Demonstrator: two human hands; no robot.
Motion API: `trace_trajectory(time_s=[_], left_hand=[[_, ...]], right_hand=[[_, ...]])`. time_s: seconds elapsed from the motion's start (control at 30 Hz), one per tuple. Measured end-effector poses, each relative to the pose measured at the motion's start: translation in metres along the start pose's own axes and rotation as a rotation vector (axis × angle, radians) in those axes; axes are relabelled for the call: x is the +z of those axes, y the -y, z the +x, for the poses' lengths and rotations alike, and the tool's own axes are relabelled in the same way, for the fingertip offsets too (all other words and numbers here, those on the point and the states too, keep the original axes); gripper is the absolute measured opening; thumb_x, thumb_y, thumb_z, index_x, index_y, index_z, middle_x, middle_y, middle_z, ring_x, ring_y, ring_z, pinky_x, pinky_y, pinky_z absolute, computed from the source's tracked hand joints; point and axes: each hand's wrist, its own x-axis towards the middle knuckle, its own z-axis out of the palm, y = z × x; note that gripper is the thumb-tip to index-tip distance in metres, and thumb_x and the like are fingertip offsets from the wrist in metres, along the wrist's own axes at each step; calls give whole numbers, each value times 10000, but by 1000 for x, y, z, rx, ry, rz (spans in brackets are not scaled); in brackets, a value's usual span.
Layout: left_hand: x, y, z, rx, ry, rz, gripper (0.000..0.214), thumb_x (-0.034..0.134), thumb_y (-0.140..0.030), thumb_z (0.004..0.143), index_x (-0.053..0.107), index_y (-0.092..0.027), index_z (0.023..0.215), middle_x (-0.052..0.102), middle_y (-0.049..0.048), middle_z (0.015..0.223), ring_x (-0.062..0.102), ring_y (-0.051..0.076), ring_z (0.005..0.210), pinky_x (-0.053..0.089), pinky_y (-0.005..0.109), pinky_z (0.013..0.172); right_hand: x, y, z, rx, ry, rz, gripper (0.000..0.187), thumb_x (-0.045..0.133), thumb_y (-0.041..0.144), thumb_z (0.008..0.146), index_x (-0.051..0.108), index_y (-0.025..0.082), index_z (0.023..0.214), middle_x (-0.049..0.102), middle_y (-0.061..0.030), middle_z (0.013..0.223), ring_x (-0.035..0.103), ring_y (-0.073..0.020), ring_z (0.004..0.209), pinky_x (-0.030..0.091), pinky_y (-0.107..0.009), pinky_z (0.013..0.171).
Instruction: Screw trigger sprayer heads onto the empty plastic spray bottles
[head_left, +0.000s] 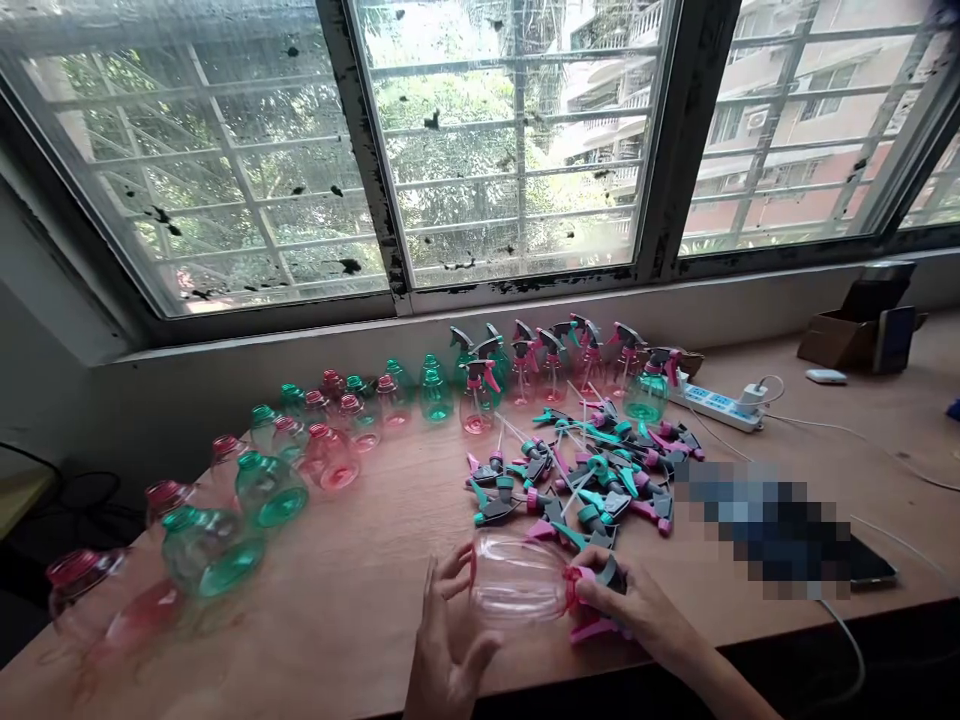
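Observation:
A clear pink spray bottle [517, 578] lies sideways in the air above the front of the table, its base toward the left. My right hand [619, 600] is closed around its neck and the pink-and-grey trigger sprayer head [611, 575] there; the fingers partly hide the joint. At the bottle's base, my left hand [454, 630] has its fingers and thumb spread apart; whether the fingertips touch the plastic I cannot tell. Just beyond the bottle lies a heap of loose trigger sprayers [592, 465] in grey, pink and teal, some with white tubes.
Headless pink and green bottles, such as a green bottle [214, 550], line the left side of the wooden table [360, 570]. Several bottles with sprayers [551, 375] stand below the window. To the right are a power strip [716, 405], a blurred phone [862, 560], cables and a cardboard box [840, 340].

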Motion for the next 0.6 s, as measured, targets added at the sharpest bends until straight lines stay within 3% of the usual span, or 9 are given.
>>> trace_trajectory(time_s=[0.1,0.23,0.3,0.4,0.47,0.53,0.6], left_hand=[[-2,-1,-1,-84,5,-102,319,571,-439,958,601,-284,1235,540,99,1488,464,314,1407,338,562,1175],[5,1,-7,-50,-54,-83,400,536,-413,978,542,-348,1373,495,58,1527,433,293,1426,363,495,1177],[8,3,-11,-97,-46,-86,523,614,-473,919,492,-348,1412,544,72,1485,452,320,1408,325,530,1192],[7,5,-14,-173,17,-212,796,687,-653,779,435,-290,1440,524,124,1495,448,377,1402,316,559,1190],[3,6,-12,-225,53,-320,750,584,-714,815,478,-244,1389,508,149,1506,465,381,1391,397,532,1147],[-1,6,-9,-289,67,-335,615,505,-658,900,535,-224,1335,550,149,1473,509,363,1363,459,500,1102],[-5,5,-5,-272,72,-283,548,515,-583,934,552,-235,1356,565,130,1468,507,347,1369,438,497,1124]], right_hand=[[3,-1,-1,28,-47,-50,442,732,607,797,629,178,767,735,-32,622,678,-174,557,504,-226,504],[10,-11,-7,96,-190,-102,586,570,761,811,605,191,680,655,-18,512,616,-165,410,378,-206,341],[13,-14,-12,66,-171,-129,551,566,731,836,651,193,750,697,-33,579,678,-204,494,457,-228,398],[13,-11,-20,-154,-190,-356,354,669,571,856,729,227,910,777,-52,752,741,-272,705,579,-305,628],[13,-5,-24,-351,-212,-553,258,768,451,810,760,262,985,804,-72,859,745,-313,803,593,-352,729],[14,-2,-26,-500,-197,-666,252,843,364,744,784,287,977,813,-88,896,740,-343,851,589,-391,798],[15,-2,-27,-477,-210,-653,248,854,369,729,797,292,958,817,-90,880,741,-350,844,592,-397,803]])
